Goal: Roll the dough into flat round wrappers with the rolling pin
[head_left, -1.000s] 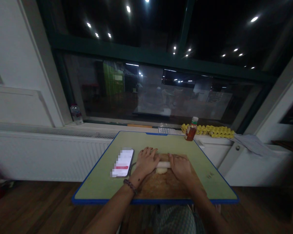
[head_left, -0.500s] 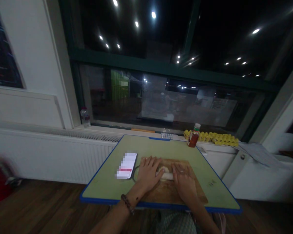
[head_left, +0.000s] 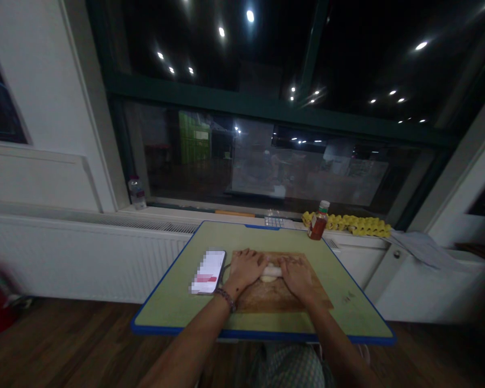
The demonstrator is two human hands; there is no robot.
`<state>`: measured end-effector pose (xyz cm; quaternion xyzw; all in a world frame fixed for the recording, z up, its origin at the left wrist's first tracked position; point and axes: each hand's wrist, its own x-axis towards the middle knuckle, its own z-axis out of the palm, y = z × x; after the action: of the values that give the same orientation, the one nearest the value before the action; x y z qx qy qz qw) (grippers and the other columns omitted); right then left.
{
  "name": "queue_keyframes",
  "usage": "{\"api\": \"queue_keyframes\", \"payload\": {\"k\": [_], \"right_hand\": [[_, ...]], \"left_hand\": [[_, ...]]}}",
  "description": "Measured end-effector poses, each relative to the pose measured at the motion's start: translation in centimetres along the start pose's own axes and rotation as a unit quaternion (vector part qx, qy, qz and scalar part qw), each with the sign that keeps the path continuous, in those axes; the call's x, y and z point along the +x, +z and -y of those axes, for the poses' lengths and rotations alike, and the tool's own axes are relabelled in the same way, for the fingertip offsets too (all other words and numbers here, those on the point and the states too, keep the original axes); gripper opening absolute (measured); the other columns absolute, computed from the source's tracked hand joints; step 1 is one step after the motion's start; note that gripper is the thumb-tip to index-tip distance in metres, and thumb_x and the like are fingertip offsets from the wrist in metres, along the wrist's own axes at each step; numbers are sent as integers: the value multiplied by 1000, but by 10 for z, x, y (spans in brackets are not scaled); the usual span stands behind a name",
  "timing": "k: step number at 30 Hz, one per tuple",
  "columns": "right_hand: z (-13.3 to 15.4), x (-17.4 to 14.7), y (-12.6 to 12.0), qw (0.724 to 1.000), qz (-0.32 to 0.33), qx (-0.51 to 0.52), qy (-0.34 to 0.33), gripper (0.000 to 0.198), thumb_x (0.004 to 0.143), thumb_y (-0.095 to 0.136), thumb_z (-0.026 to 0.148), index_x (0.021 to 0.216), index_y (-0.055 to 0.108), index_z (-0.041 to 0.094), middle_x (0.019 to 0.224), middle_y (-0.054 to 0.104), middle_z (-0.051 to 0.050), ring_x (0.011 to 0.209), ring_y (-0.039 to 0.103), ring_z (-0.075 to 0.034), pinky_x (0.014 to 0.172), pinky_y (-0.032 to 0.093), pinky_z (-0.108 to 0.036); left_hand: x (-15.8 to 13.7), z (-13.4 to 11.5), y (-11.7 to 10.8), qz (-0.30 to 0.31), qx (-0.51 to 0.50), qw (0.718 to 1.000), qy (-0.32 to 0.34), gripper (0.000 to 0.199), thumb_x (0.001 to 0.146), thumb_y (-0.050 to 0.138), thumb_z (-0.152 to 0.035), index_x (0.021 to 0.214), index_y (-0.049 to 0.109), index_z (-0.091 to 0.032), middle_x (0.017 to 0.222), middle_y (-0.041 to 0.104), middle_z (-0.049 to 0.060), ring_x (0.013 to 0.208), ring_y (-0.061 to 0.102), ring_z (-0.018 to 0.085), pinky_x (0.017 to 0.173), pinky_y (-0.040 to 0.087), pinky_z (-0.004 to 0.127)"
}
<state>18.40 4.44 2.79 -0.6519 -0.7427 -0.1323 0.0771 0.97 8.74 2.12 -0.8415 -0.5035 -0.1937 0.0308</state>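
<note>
A pale rolling pin [head_left: 272,271] lies crosswise on a wooden board [head_left: 267,297], with its middle showing between my hands. My left hand [head_left: 248,268] is over its left end and wears a beaded bracelet at the wrist. Over the right end is my right hand [head_left: 297,276], its fingers pointing forward and slightly bent over the pin. Both palms press down on it, and the pin's ends are hidden under them. A small piece of pale dough [head_left: 269,279] shows just on the near side of the pin, partly covered by it.
The board rests on a green table [head_left: 178,307] with a blue rim. A phone [head_left: 209,272] lies left of the board. A red sauce bottle [head_left: 318,222] stands at the far right corner. Behind it are yellow egg cartons [head_left: 355,224] on the sill, and a radiator [head_left: 84,258] runs along the wall.
Both hands and the rolling pin have moved forward, away from me, and the dough now shows on the near side. The board's near edge has shifted away from the table's front edge.
</note>
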Motion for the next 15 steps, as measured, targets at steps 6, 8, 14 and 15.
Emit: {"api": "queue_keyframes", "payload": {"k": [6, 8, 14, 15], "right_hand": [[-5, -13, 5, 1000, 14, 19, -11, 43, 100, 25, 24, 116, 64, 15, 111, 70, -16, 97, 67, -23, 86, 49, -36], [-14, -14, 6, 998, 23, 45, -22, 44, 100, 26, 30, 120, 63, 17, 107, 71, -14, 94, 68, -23, 85, 49, -36], [-53, 25, 6, 956, 48, 289, -20, 73, 100, 8, 54, 105, 73, 20, 104, 74, -7, 96, 67, -19, 91, 47, -33], [-57, 34, 7, 948, 55, 314, -9, 77, 98, 7, 57, 103, 73, 19, 102, 74, -7, 94, 68, -19, 90, 48, -33]], "left_hand": [[-2, 5, 2, 2, -23, 999, 24, 49, 98, 28, -49, 106, 70, -25, 112, 70, 6, 109, 60, 24, 95, 40, 39], [-2, 6, 2, 18, -31, 999, 28, 52, 98, 27, -52, 107, 70, -25, 113, 70, 7, 109, 60, 24, 94, 41, 39], [-5, 5, 2, 1, -42, 999, 19, 59, 97, 22, -57, 108, 71, -26, 115, 68, 8, 108, 61, 25, 93, 43, 40], [-6, 5, 3, -3, -41, 999, 14, 59, 97, 22, -57, 107, 71, -26, 114, 68, 8, 107, 61, 25, 92, 44, 39]]}}
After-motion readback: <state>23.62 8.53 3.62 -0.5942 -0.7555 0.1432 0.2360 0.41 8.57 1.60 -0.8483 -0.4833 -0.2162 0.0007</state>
